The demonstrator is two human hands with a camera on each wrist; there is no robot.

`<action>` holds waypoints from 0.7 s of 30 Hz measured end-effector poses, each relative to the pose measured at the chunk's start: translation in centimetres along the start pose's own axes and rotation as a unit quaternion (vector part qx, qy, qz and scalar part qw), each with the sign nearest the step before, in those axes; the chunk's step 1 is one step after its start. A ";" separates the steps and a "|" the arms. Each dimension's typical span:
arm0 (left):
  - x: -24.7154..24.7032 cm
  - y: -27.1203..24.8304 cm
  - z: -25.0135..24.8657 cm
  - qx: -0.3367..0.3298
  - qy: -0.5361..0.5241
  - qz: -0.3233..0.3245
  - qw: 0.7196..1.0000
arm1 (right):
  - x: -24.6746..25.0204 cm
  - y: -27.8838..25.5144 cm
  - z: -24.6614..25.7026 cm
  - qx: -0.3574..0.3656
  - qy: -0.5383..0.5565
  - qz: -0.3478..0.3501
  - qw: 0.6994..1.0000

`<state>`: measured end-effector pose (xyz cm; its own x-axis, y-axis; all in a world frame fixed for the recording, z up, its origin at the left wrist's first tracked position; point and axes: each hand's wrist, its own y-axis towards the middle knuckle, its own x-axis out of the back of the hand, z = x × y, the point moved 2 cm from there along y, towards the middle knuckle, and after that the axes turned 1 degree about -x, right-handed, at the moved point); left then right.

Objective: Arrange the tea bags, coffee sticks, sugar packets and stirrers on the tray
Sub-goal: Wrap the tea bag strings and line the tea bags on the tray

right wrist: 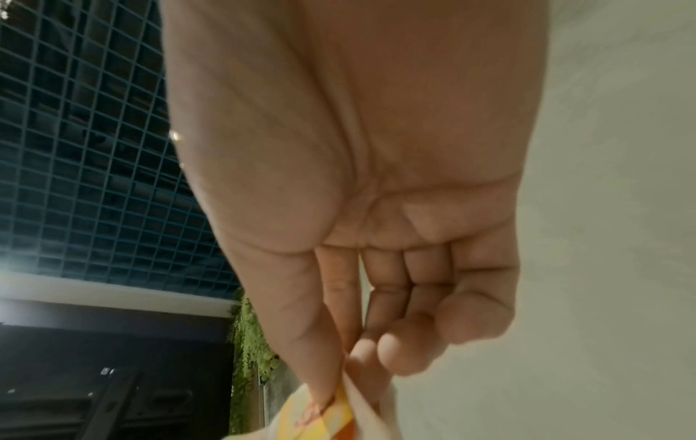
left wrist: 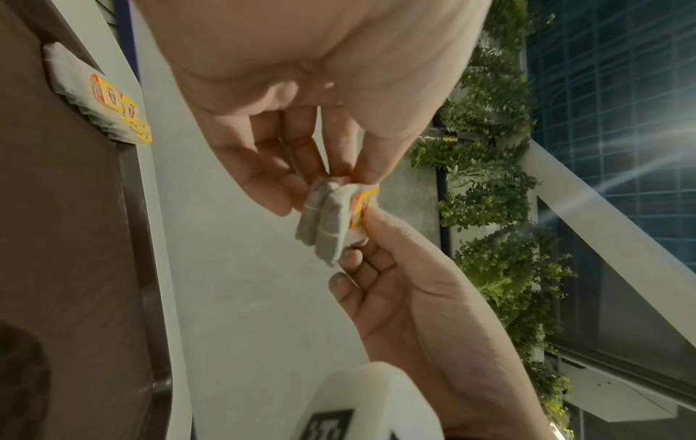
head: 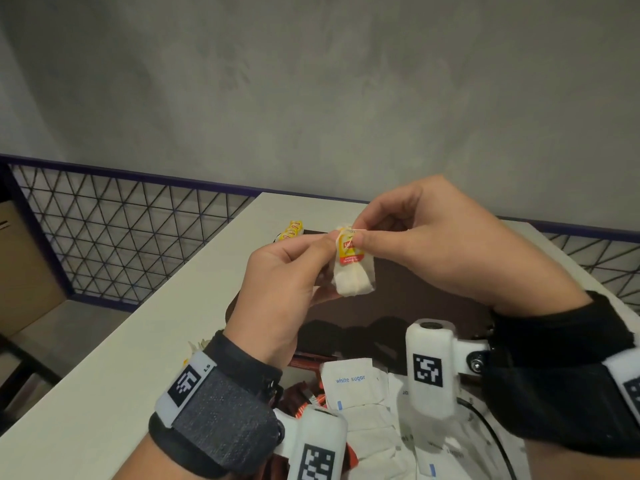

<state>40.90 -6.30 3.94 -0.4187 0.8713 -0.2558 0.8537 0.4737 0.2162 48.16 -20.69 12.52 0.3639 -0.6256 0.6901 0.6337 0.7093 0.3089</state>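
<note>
I hold a white tea bag [head: 353,280] with a yellow-and-red tag [head: 349,251] above the dark brown tray [head: 433,292]. My left hand [head: 327,244] pinches its top from the left, and my right hand [head: 360,235] pinches the tag from the right. In the left wrist view the tea bag [left wrist: 324,223] hangs between the left hand [left wrist: 354,175] and the right hand [left wrist: 371,218]. In the right wrist view, thumb and forefinger of the right hand [right wrist: 339,387] close on the tag [right wrist: 324,416]. A row of tea bags [head: 291,231] lies at the tray's far left corner. White sugar packets [head: 349,379] and orange-brown coffee sticks [head: 301,398] lie below my wrists.
The tray sits on a white table [head: 156,341] whose left edge runs diagonally. Beyond it stands a wire mesh railing [head: 121,230] with a cardboard box [head: 24,265] behind it. A grey wall [head: 311,98] rises past the table's far end.
</note>
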 end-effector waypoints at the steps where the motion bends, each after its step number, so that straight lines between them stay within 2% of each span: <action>1: 0.0 0.0 0.0 0.001 -0.001 0.002 1.000 | -0.1 0.1 -0.1 -0.003 -0.010 -0.007 1.000; 6: -0.1 -0.2 -0.6 -0.001 -0.022 0.026 0.999 | 0.1 0.2 -0.4 -0.004 -0.021 -0.037 0.999; 12: -0.2 -0.5 -1.3 -0.046 -0.016 0.004 0.999 | -0.2 0.6 -0.5 0.002 0.010 -0.073 0.997; 17: 0.1 -0.5 -3.4 -0.069 -0.026 0.028 0.997 | -1.0 0.8 0.0 0.020 0.081 -0.055 0.995; 21: 1.1 0.2 -5.2 -0.071 0.008 0.057 0.996 | -1.8 0.8 0.6 0.040 0.125 -0.074 0.989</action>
<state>38.99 -4.56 8.59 -0.3273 0.9219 -0.2071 0.8437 0.3839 0.3752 47.57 -18.82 11.89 0.4342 -0.7782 0.4537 0.6402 0.6209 0.4523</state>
